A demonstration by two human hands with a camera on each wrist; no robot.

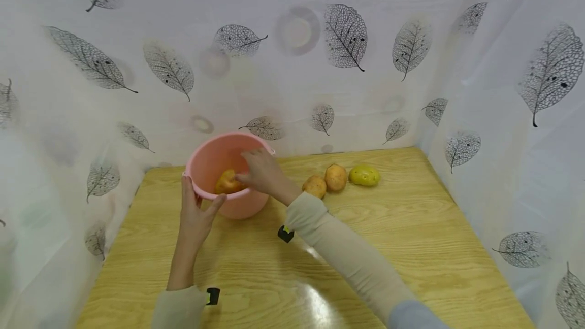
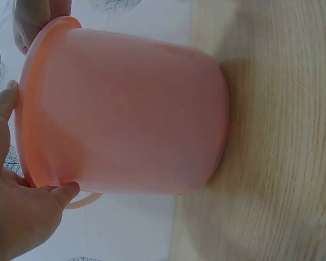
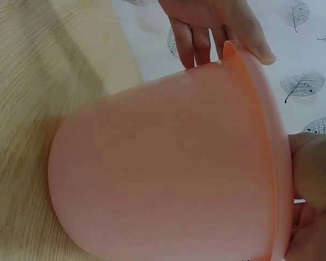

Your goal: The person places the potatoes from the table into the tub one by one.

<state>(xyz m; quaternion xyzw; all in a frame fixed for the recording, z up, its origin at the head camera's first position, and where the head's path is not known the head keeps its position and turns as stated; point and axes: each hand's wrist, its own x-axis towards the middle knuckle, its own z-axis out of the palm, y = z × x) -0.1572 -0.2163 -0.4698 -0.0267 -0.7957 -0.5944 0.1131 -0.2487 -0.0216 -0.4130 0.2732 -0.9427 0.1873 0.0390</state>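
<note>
A pink bucket [image 1: 242,206] stands on the table, its mouth tipped toward me in the head view. My left hand [image 1: 195,217] grips its rim at the near left, the thumb against the outer wall; the left wrist view shows this left hand [image 2: 22,209] at the rim too. My right hand [image 1: 265,171] reaches over the right side of the rim into the mouth, fingers and thumb spread apart. Inside lies a potato [image 1: 225,183], overlapped by the right thumb tip. The bucket wall hides the right fingertips in the right wrist view.
Right of the bucket lie two brown potatoes, one nearer [image 1: 314,187] and one beside it [image 1: 336,177], then a yellow-green potato [image 1: 364,175]. A leaf-print curtain [image 1: 292,85] rises behind the wooden table [image 1: 411,248] and along both sides.
</note>
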